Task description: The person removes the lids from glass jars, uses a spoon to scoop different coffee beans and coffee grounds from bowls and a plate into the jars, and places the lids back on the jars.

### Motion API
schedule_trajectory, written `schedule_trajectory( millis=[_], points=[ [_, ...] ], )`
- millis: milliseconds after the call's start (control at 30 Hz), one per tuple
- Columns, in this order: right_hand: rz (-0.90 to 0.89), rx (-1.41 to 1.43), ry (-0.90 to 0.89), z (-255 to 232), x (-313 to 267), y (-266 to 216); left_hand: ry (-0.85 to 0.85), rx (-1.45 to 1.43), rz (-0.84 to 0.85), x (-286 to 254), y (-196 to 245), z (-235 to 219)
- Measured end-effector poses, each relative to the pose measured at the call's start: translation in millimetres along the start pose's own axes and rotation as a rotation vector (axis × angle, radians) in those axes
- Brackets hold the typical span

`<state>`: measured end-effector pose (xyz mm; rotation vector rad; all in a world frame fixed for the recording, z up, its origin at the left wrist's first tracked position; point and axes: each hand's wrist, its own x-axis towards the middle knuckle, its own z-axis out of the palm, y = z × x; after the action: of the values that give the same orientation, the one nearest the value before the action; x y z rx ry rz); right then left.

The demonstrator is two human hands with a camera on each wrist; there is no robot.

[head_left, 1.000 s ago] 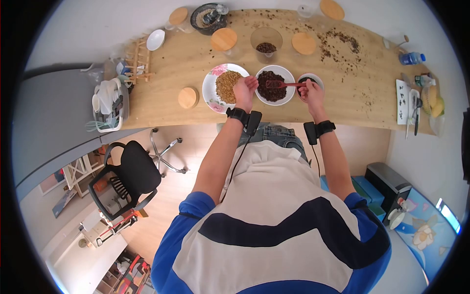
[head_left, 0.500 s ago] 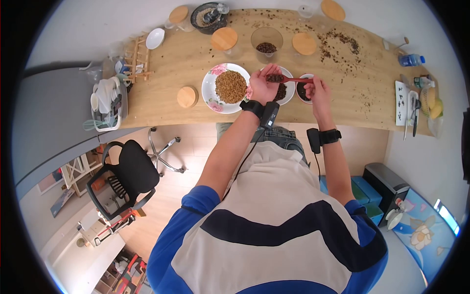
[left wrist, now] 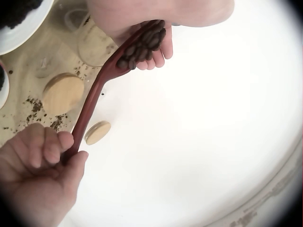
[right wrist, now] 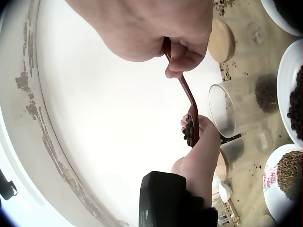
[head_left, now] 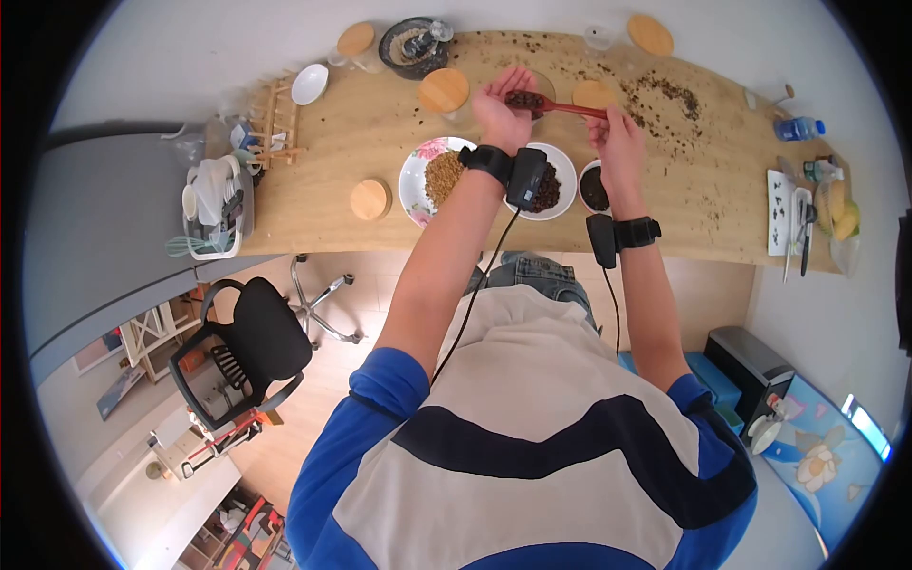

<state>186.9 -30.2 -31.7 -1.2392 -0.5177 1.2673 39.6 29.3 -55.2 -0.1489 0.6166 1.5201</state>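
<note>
My right hand (head_left: 619, 150) pinches the handle end of a dark red spoon (left wrist: 90, 106). Brown coffee beans (left wrist: 142, 47) fill the spoon's bowl. Palm up, my left hand (head_left: 503, 116) is cupped right under the loaded spoon. Behind it stands a clear jar (head_left: 545, 85), partly hidden in the head view; the right wrist view shows beans (right wrist: 267, 92) at its bottom. Nearer the body is a white bowl (head_left: 571, 176) of coffee beans, partly covered by the left wrist. A flowered plate (head_left: 410, 185) of golden-brown grains lies left of it, and a small bowl (head_left: 581, 190) with dark contents lies right.
Jars with wooden lids (head_left: 444, 90) stand along the back, beside a dark mortar (head_left: 388, 57). Dark crumbs (head_left: 665, 100) are scattered at the back right. A wooden rack (head_left: 275, 123) is at left; a white tray (head_left: 779, 209) and a blue-labelled bottle (head_left: 800, 128) are at right.
The spoon has risen from the bean bowl, loaded, and moved away from the body toward the clear jar. My left hand has gone from the grain plate to beneath the spoon.
</note>
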Motion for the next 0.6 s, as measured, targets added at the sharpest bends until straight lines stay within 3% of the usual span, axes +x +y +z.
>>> schedule_trajectory(
  millis=[33, 100, 333, 400, 433, 500, 533, 600],
  points=[
    [-0.002, 0.002, -0.001, 3, 4, 0, -0.003, 0.001, 0.001, 9, 2, -2],
    [-0.06, -0.009, 0.017, 5, 13, 1, 0.05, 0.152, 0.163, 28, 6, -12],
    [-0.128, -0.122, 0.124, 13, 19, 21, 0.094, 0.166, 0.211, 28, 26, -17],
    [-0.291, -0.316, 0.038, 15, 12, 28, 0.107, 0.159, 0.2, 24, 27, -18],
    [-0.288, -0.319, 0.038, 17, 8, 29, 0.11, 0.158, 0.199, 22, 27, -21],
    [-0.45, -0.673, -0.121, 19, -1, 28, 0.054, 0.161, 0.184, 20, 29, -24],
    [-0.45, -0.673, -0.119, 17, -2, 28, 0.054, 0.161, 0.182, 16, 31, -25],
    [-0.777, -0.886, -0.279, 14, -5, 28, 0.043, 0.177, 0.149, 8, 37, -28]
  ],
)
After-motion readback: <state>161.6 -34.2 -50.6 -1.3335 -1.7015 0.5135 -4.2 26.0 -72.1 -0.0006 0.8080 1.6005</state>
